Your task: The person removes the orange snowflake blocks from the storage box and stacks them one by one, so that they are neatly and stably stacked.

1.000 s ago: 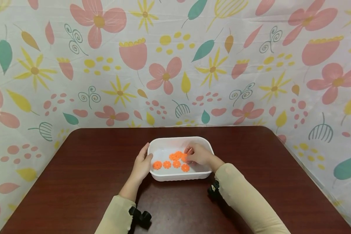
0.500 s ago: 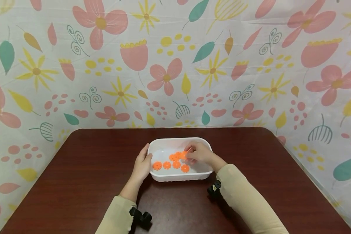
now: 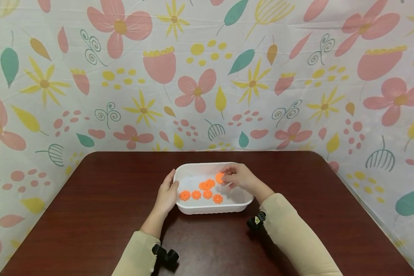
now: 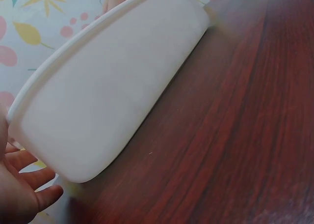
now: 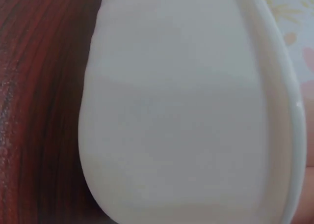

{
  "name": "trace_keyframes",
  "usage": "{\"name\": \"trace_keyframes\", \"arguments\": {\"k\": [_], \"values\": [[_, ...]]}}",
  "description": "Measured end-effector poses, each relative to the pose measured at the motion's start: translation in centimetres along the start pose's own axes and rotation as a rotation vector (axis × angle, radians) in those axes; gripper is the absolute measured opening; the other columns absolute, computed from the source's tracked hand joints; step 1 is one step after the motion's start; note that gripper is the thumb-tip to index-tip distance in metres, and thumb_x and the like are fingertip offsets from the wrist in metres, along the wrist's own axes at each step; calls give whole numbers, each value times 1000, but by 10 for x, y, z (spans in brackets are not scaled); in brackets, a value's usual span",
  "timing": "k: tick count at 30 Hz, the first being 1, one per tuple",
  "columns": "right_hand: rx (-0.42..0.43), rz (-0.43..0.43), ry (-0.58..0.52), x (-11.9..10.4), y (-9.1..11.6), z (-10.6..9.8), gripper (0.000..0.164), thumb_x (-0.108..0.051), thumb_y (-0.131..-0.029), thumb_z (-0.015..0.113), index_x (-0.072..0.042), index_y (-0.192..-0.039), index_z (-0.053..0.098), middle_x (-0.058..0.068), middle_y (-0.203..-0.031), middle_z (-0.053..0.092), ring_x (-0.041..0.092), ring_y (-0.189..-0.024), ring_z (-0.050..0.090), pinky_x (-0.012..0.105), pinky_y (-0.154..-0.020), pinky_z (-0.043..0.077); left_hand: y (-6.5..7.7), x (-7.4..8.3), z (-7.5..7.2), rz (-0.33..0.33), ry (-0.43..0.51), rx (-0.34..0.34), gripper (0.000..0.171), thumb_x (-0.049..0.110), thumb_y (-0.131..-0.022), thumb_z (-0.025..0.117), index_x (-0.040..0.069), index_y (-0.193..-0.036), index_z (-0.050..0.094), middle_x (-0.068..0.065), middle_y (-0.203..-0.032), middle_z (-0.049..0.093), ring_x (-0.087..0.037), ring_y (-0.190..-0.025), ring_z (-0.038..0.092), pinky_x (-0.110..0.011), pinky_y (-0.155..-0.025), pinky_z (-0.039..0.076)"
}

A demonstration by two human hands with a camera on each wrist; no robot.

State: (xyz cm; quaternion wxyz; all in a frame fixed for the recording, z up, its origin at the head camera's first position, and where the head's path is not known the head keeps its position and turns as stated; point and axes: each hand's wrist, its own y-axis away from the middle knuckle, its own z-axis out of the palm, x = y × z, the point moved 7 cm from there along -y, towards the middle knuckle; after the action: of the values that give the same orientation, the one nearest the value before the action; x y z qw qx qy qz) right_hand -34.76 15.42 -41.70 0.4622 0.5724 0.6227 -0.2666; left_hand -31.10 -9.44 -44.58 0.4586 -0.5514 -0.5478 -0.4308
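A white plastic tray (image 3: 212, 209) sits mid-table with several orange, flower-shaped notched discs (image 3: 207, 194) on its floor. My left hand (image 3: 167, 194) grips the tray's left end, thumb at the rim and fingers along the outside; the left wrist view has these fingers (image 4: 37, 179) spread beside the tray's corner. Over the tray's right half, my right hand (image 3: 240, 178) pinches one orange disc (image 3: 219, 178) between thumb and fingertips, raised above the others. From the right wrist, the tray's outer wall (image 5: 176, 111) fills most of the view and hides the disc.
The dark reddish-brown wooden table (image 3: 107, 199) has rounded far corners. Behind it hangs a white cloth (image 3: 207, 126) printed with flowers and leaves. Black wrist-worn devices (image 3: 166, 256) sit below both sleeves.
My right hand has lifted the pinched orange disc up from beside the others and shifted slightly right. The left hand stays on the tray's end.
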Motion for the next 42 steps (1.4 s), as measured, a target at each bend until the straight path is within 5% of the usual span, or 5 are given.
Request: {"name": "trace_keyframes", "arguments": {"k": [20,42], "values": [[31,-57,-96,2,12,-31,34,-8,-89,64,2,-120,58,15,-100,61,29,-90,69,35,-69,58,-1,1,-5,-1,-28,4,51,14,-100,38,6,-149,28,-19,-151,32,-32,-140,28,-50,-114,25],[130,-118,-322,28,30,-62,44,-10,-91,61,8,-130,48,5,-97,63,12,-81,69,29,-70,58,-7,-2,-16,-11,-33,-30,51,18,-101,36,9,-150,26,-12,-154,28,-27,-143,22,-47,-116,19]]}}
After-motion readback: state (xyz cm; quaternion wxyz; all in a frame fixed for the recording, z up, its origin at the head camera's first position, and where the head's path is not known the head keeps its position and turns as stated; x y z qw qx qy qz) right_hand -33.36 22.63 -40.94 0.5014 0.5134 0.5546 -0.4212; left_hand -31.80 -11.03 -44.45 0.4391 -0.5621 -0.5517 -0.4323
